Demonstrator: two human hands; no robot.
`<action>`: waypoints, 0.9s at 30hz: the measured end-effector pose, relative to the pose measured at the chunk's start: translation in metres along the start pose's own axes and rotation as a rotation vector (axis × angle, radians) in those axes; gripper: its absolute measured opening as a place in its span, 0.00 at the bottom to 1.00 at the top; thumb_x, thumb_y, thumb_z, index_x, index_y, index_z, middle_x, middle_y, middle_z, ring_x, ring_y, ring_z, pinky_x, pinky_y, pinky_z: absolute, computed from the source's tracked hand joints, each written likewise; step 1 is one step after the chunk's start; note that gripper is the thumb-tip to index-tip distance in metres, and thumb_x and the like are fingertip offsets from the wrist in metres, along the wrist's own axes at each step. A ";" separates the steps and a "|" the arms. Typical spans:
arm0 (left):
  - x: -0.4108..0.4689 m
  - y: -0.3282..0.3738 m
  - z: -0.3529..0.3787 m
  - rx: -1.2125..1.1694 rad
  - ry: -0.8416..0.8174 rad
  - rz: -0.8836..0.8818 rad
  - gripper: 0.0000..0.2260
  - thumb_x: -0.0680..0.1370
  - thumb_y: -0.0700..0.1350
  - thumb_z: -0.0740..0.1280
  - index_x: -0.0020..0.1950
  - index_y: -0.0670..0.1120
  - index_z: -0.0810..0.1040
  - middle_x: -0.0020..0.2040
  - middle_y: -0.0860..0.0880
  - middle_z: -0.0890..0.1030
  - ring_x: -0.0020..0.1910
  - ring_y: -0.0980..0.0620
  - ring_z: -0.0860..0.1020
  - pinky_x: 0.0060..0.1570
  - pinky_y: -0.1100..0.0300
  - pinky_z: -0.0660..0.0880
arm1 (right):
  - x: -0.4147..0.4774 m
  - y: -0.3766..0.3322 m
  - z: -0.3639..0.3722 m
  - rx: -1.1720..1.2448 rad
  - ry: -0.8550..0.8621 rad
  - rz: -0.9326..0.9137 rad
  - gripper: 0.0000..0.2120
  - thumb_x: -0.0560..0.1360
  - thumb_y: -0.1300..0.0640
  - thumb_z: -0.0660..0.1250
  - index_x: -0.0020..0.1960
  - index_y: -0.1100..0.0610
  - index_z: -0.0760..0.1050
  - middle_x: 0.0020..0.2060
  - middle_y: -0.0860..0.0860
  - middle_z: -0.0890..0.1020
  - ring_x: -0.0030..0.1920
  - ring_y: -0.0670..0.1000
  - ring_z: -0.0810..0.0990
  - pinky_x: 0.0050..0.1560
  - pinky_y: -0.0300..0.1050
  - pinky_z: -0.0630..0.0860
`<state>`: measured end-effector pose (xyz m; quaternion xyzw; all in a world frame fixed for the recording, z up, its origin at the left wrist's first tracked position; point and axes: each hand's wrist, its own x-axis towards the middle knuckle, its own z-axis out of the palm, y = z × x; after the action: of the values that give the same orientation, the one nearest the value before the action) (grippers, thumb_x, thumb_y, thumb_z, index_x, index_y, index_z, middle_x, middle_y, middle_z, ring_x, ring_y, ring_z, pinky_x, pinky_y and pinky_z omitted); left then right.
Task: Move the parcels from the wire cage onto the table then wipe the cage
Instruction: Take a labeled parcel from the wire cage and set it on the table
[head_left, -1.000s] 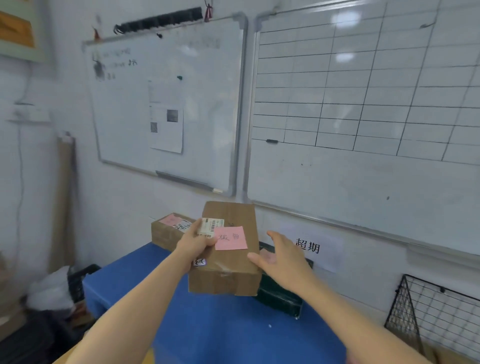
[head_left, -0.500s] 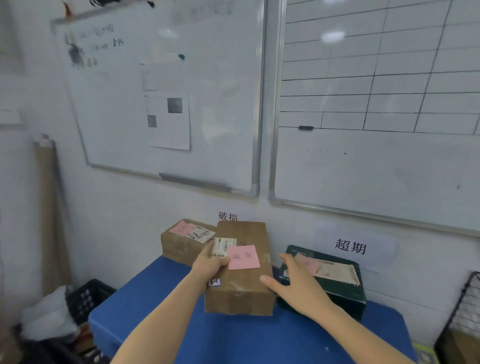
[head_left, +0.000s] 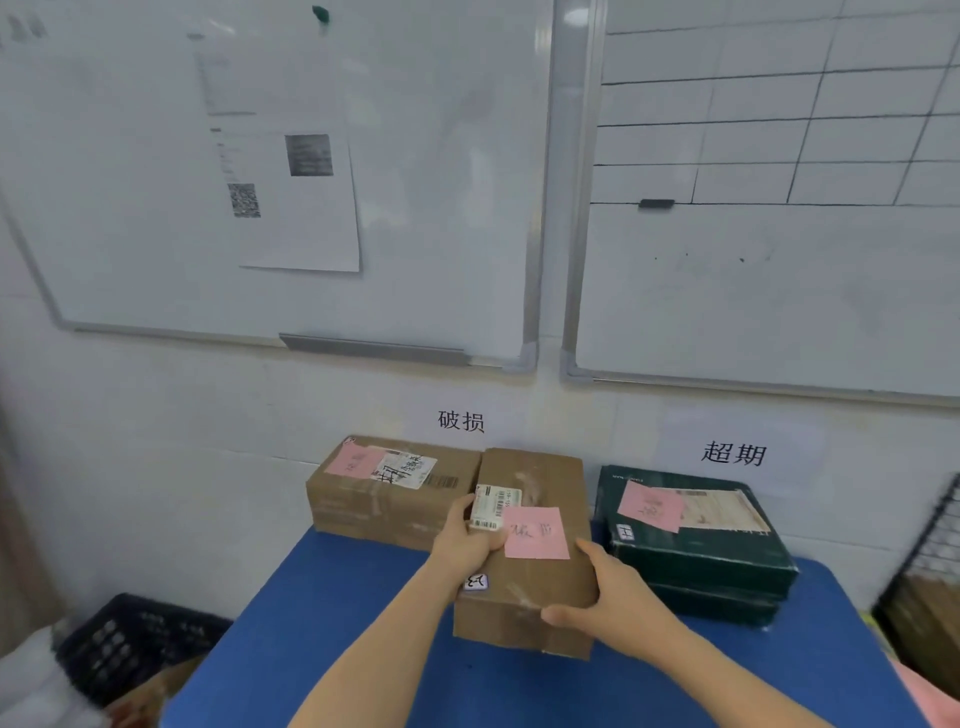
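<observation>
While much of the wire cage (head_left: 935, 525) is cut off by the frame's right edge, leaving only a slice of dark mesh and a brownish shape below it too blurred to name, a person grips a brown cardboard parcel (head_left: 537, 475) in both hands over the blue surface (head_left: 311, 639). The left hand (head_left: 467, 545) curls over the parcel's left top edge, thumb on a white barcode label (head_left: 494, 506). The right hand (head_left: 618, 597) clasps the near right corner, thumb on top and fingers down the front face. Whether the parcel's base touches the surface cannot be told. The left forearm hides the parcel's left side, and the writing on its pink note (head_left: 537, 535) is too smeared to read.

A second brown parcel (head_left: 384, 509) sits on the surface against the wall, just beside the held one's far left. A dark green parcel (head_left: 701, 561) lies near on the right, a narrow gap between them, apparently atop another green one that is largely hidden.

Two whiteboards hang on the white wall: the left whiteboard (head_left: 441, 208) carries a printed sheet (head_left: 301, 218), and the right whiteboard (head_left: 779, 286) is ruled in a grid. A black crate (head_left: 130, 639) stands on the floor at lower left.

Blue cloth shows in front of the parcels down to the frame's bottom and left to the surface's slanting edge above the crate.
</observation>
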<state>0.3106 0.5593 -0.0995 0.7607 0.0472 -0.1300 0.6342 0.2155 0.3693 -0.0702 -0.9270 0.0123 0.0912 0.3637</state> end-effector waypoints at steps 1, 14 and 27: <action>0.001 -0.003 0.000 0.014 0.003 0.005 0.31 0.72 0.42 0.72 0.72 0.54 0.63 0.58 0.50 0.78 0.53 0.51 0.79 0.55 0.52 0.78 | 0.000 -0.002 0.001 -0.017 -0.002 0.001 0.48 0.66 0.39 0.74 0.76 0.50 0.52 0.69 0.48 0.66 0.63 0.46 0.68 0.65 0.42 0.70; 0.014 -0.026 0.001 0.359 0.210 0.271 0.28 0.71 0.48 0.74 0.69 0.44 0.72 0.62 0.48 0.71 0.55 0.55 0.69 0.32 0.76 0.73 | 0.018 -0.001 0.027 -0.108 0.028 0.024 0.39 0.72 0.41 0.69 0.76 0.53 0.57 0.65 0.51 0.68 0.64 0.49 0.70 0.64 0.40 0.69; 0.025 -0.038 0.000 0.341 0.291 0.315 0.26 0.70 0.49 0.76 0.65 0.47 0.73 0.56 0.52 0.66 0.57 0.53 0.70 0.57 0.61 0.69 | 0.036 -0.004 0.033 -0.179 0.010 0.020 0.42 0.70 0.39 0.71 0.76 0.51 0.56 0.64 0.52 0.68 0.62 0.50 0.71 0.62 0.41 0.71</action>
<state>0.3261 0.5643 -0.1418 0.8650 -0.0037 0.0751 0.4961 0.2457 0.3965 -0.0978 -0.9561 0.0151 0.0912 0.2781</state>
